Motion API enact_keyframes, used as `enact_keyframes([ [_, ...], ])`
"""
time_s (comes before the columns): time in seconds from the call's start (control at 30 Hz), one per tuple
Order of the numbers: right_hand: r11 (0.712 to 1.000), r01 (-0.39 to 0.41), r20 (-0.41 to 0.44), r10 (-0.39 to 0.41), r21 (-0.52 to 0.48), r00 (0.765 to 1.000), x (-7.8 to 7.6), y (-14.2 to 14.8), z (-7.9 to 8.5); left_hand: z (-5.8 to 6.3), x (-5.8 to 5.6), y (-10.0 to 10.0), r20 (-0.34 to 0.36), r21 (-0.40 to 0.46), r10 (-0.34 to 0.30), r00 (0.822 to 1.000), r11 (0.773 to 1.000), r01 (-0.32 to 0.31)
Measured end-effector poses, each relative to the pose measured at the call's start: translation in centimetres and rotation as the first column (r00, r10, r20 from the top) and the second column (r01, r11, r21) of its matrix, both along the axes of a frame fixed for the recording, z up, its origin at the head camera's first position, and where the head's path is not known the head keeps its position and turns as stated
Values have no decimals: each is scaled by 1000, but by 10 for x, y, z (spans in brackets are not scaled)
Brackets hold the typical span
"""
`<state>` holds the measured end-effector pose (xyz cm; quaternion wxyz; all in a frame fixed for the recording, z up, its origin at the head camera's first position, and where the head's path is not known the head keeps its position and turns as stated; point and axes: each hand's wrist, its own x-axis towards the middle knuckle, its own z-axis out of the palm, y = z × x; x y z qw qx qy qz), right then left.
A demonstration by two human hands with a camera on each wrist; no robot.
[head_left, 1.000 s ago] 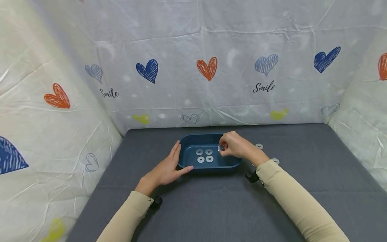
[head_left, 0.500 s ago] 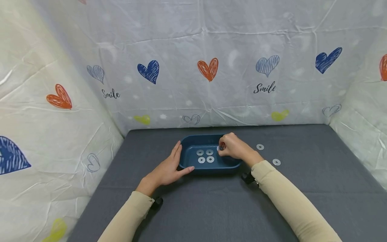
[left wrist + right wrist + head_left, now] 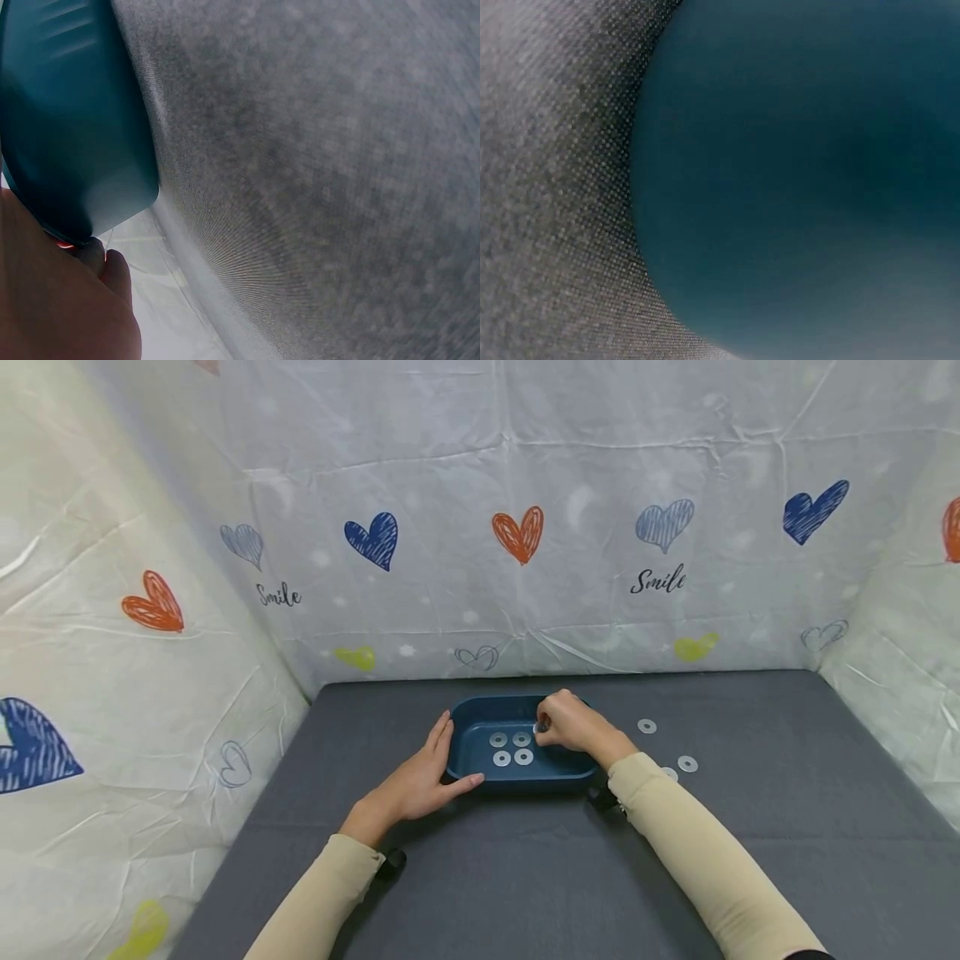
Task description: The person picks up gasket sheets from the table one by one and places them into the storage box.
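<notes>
In the head view, a blue oblong tray [image 3: 555, 774] sits on the grey cloth, with several flat silver washers [image 3: 502, 759] lying on its floor. My left hand [image 3: 408, 785] rests against the tray's left end, fingers straight along the outer wall and thumb at the front rim. Over the tray's right half, my right hand [image 3: 577, 724] pinches a washer [image 3: 537, 727] between thumb and fingertips, which partly hide it. The left wrist view shows the tray's outer wall [image 3: 75, 120] beside the left hand [image 3: 60, 300]. In the right wrist view the tray wall [image 3: 802, 180] fills most of the picture.
Right of the tray, loose washers lie on the cloth: one towards the back [image 3: 647, 726], another nearer [image 3: 687, 764], and a third partly hidden by the right sleeve [image 3: 690, 827]. A white curtain [image 3: 465, 593] printed with hearts stands behind the table [image 3: 510, 877].
My right hand has shifted slightly left over the tray with the washer in its fingertips. The loose washers on the right show more clearly past the sleeve. My left hand stays at the tray.
</notes>
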<state>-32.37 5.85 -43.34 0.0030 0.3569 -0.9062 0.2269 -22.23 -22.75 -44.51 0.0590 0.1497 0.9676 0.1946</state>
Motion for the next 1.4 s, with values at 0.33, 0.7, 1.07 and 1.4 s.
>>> enact_keyframes([
  [0.33, 998, 10, 35, -12, 57, 999, -3, -3, -3, -1, 0, 0, 6, 5, 7, 1000, 1000, -7],
  [0.7, 997, -8, -33, 10, 72, 999, -5, -4, -6, 2, 1, 1, 0, 6, 1, 1000, 1000, -1],
  [1.07, 990, 4, -76, 6, 138, 997, 9, 0, -3, 0, 5, -2, -4, 0, 1, 1000, 1000, -1],
  [1.4, 985, 13, -192, 20, 171, 981, 31, 30, 21, -3, 0, -1, -32, -4, -10, 999, 1000, 10],
])
